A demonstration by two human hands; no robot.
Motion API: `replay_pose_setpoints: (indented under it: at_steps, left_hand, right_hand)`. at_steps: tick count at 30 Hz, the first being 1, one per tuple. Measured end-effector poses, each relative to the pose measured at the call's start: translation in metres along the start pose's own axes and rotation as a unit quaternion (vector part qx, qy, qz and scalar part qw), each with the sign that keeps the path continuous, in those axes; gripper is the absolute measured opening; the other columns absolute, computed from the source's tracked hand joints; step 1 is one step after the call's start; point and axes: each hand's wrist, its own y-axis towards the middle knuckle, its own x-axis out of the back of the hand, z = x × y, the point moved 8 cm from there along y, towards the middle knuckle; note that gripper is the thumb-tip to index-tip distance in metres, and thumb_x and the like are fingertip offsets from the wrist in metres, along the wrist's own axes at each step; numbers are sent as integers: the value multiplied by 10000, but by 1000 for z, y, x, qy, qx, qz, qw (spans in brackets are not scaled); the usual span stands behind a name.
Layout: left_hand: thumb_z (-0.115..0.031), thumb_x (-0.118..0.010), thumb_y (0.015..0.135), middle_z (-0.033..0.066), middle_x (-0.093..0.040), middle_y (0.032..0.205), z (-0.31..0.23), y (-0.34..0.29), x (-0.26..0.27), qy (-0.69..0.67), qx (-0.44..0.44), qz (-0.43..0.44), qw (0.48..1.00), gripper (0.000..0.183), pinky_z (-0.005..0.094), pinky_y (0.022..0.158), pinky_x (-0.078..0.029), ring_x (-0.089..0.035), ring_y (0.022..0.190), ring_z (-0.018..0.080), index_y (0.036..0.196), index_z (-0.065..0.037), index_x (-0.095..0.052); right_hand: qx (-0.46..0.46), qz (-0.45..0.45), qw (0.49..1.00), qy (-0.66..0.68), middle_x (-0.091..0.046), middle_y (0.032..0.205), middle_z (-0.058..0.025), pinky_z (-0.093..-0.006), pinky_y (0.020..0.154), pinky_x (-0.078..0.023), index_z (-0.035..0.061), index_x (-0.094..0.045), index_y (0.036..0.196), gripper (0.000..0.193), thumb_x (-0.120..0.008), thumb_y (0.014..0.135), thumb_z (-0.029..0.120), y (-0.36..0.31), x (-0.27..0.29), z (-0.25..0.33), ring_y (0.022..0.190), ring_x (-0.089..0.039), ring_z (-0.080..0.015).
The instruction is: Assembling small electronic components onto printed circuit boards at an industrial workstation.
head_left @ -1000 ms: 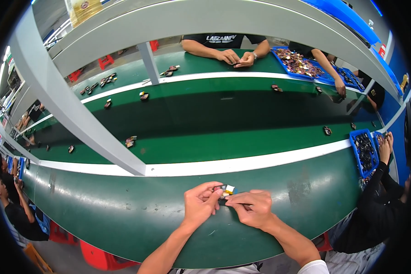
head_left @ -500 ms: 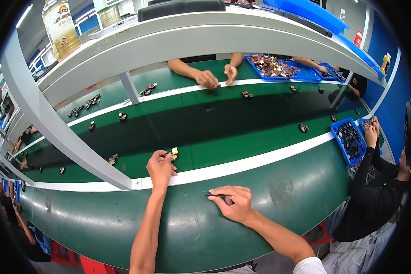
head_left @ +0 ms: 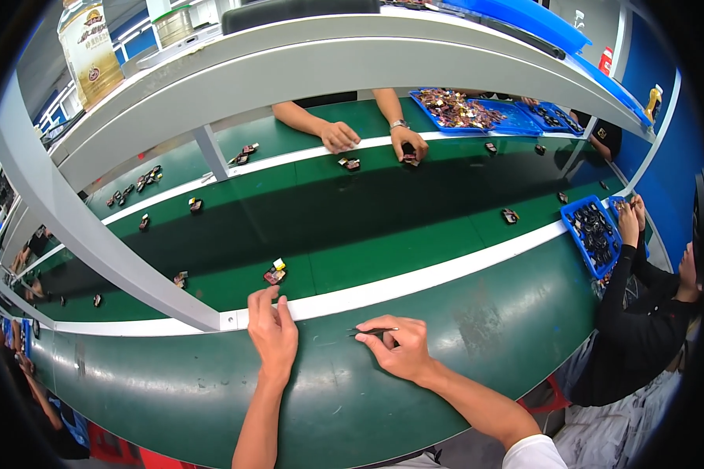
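Note:
My left hand point(head_left: 274, 332) is over the white edge rail, fingers apart and nothing in them. Just beyond its fingertips, on the green conveyor belt, lies a small dark part with a yellow-and-white tab point(head_left: 275, 272), apart from the hand. Above the green worktop, my right hand point(head_left: 399, 346) pinches a pair of dark tweezers point(head_left: 374, 332), whose tips point left.
More small dark parts, such as one part point(head_left: 510, 216) at right, lie spaced along the belt. A grey post point(head_left: 109, 219) slants down at left. Blue trays point(head_left: 571, 223) stand at right beside a co-worker. Opposite, another person's hands point(head_left: 407, 144) handle a part.
My left hand has let go of the part with the yellow-and-white tab and drawn back toward me. The right hand stays nearly still. Across the belt, the other person's hand has moved onto a part.

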Motion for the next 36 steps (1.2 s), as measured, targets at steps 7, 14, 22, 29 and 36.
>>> replay_pose_setpoints:
  at_steps: [7, 14, 22, 29, 36]
  left_hand:
    - [-43, -742, 891, 103, -536, 619, -17, -2, 2, -13, -73, 0, 997, 262, 356, 453, -396, -504, 466, 263, 688, -11, -581]
    - [-10, -707, 893, 124, -562, 714, -17, -7, -7, 21, -133, 32, 990, 206, 401, 466, -418, -543, 519, 335, 747, 2, -563]
    - [58, -691, 853, 102, -677, 875, -10, -3, -4, -72, -75, 21, 994, 64, 322, 517, -499, -636, 584, 253, 889, 8, -676]
    - [-26, -747, 888, 89, -631, 706, 4, -2, -6, -106, -18, 25, 994, 93, 268, 485, -414, -561, 540, 155, 826, 23, -699]
    - [-3, -731, 888, 60, -662, 698, 34, -3, -14, -188, 117, 33, 975, 42, 216, 495, -384, -503, 511, 55, 875, 29, -709]
  right_hand:
    - [2, -10, 1000, 4, -446, 471, 30, -257, 425, -302, 84, -748, 870, 135, -839, 773, 61, -2, -3, -5, 378, -369, -94]
    - [-20, -2, 1000, 8, -558, 553, 15, -257, 419, -306, 71, -745, 891, 134, -825, 788, 42, -1, -4, -1, 397, -378, -76]
    - [-70, -4, 997, 36, -776, 963, -70, -215, 411, -299, -5, -725, 873, 107, -789, 796, -44, 2, -1, -3, 439, -394, -17]
    - [-81, 24, 996, 15, -774, 952, -77, -221, 422, -328, -26, -714, 780, 93, -801, 811, -9, -5, -3, -14, 439, -418, -35]
    - [-91, 30, 995, 12, -772, 938, -77, -223, 428, -345, -32, -714, 786, 104, -806, 814, 7, -4, -3, -13, 450, -449, -37]
